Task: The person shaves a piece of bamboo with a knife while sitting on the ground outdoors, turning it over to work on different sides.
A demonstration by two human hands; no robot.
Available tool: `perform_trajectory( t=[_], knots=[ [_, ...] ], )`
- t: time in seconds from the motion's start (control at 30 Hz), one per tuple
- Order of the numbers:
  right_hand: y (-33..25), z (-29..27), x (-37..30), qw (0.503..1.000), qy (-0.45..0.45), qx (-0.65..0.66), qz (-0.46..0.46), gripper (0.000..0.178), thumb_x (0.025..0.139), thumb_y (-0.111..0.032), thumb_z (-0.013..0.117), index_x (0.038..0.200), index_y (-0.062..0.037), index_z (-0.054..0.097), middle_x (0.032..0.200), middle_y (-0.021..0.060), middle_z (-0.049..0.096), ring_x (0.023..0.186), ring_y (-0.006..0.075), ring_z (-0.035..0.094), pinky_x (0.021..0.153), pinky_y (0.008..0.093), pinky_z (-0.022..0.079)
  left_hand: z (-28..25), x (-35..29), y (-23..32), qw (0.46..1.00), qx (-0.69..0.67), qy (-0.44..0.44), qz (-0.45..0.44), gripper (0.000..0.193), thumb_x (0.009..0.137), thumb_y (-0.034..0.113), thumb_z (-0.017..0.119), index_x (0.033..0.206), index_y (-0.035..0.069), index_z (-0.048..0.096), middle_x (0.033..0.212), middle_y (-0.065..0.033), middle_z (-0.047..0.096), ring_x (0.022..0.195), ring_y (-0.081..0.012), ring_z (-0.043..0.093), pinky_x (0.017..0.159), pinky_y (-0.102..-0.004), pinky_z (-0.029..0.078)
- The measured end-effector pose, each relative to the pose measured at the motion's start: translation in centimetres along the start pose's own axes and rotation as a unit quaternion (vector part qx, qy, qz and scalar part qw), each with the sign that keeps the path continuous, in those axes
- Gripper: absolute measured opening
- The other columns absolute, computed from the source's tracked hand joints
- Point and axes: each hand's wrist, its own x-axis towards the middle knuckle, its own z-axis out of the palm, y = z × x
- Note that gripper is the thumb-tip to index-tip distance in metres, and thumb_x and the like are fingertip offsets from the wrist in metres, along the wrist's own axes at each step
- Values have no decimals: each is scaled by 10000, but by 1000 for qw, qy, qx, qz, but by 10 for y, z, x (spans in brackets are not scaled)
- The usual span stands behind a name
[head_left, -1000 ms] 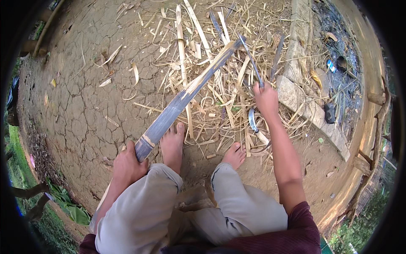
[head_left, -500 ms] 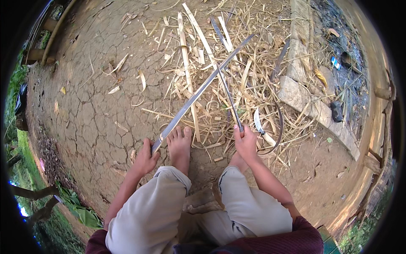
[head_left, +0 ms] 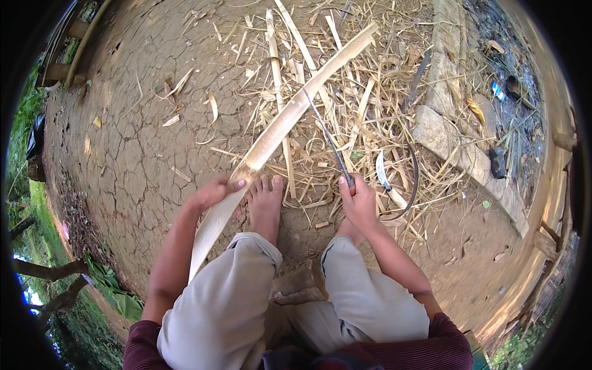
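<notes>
A long, split bamboo strip (head_left: 285,118) slants from beside my left knee up to the far right, its pale inner face up and a node partway along. My left hand (head_left: 216,192) grips it just below that node, thumb on top. In my right hand (head_left: 359,200) is the handle of a knife (head_left: 330,139), its long thin dark blade pointing away and leaning left, the tip close to the strip's right edge. Whether the tip touches the strip I cannot tell. Right of that hand, a curved knife (head_left: 381,168) with a pale handle lies on the ground.
Shavings and thin bamboo strips (head_left: 364,117) litter the ground ahead. A dark curved band (head_left: 414,179) lies beside the curved knife. Flat stone slabs (head_left: 453,142) edge an ashy patch at right. My bare left foot (head_left: 266,206) is near the strip.
The bamboo strip has turned from its narrow edge to its broad pale face and slid back toward me, past my left hand. My right hand still holds the knife, its blade slightly lower.
</notes>
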Motion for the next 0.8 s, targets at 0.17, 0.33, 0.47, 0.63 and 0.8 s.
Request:
perform_trajectory(
  t=[0.17, 0.33, 0.47, 0.63, 0.8],
  knots=[
    [9, 1, -6, 996, 32, 48, 63, 238, 979, -229, 662, 943, 4, 634, 551, 58, 511, 474, 156, 475, 485, 337, 395, -9, 28, 59, 994, -2, -3, 113, 482, 1008, 356, 624, 1339, 22, 520, 954, -104, 638, 677, -202, 682, 582, -347, 595],
    [15, -3, -5, 993, 93, 49, 52, 242, 986, -230, 659, 946, 8, 636, 549, 44, 500, 480, 123, 455, 486, 316, 389, 1, 48, 107, 985, 40, 30, 162, 535, 990, 372, 648, 1379, 46, 482, 838, -72, 614, 617, -187, 661, 563, -341, 568],
    [19, -3, -7, 992, 101, 34, 70, 250, 986, -235, 660, 950, 11, 639, 552, 44, 500, 483, 119, 456, 489, 314, 391, 11, 52, 124, 966, 163, 59, 189, 585, 947, 433, 679, 1286, -28, 556, 902, -163, 674, 732, -213, 718, 617, -355, 567],
    [26, 1, -10, 991, 95, 40, 79, 273, 980, -247, 667, 959, 24, 642, 546, 38, 494, 469, 122, 444, 475, 315, 381, 15, 72, 103, 931, 252, 176, 198, 609, 919, 476, 687, 1216, -53, 623, 991, -262, 706, 875, -335, 735, 746, -431, 562],
    [9, 2, -6, 996, 38, 11, 80, 285, 973, -257, 675, 962, 26, 644, 546, 48, 509, 466, 160, 475, 491, 337, 406, -7, 114, 76, 862, 354, 224, 286, 532, 904, 494, 716, 1084, -3, 646, 975, -224, 702, 855, -362, 715, 782, -470, 528]
  ],
)
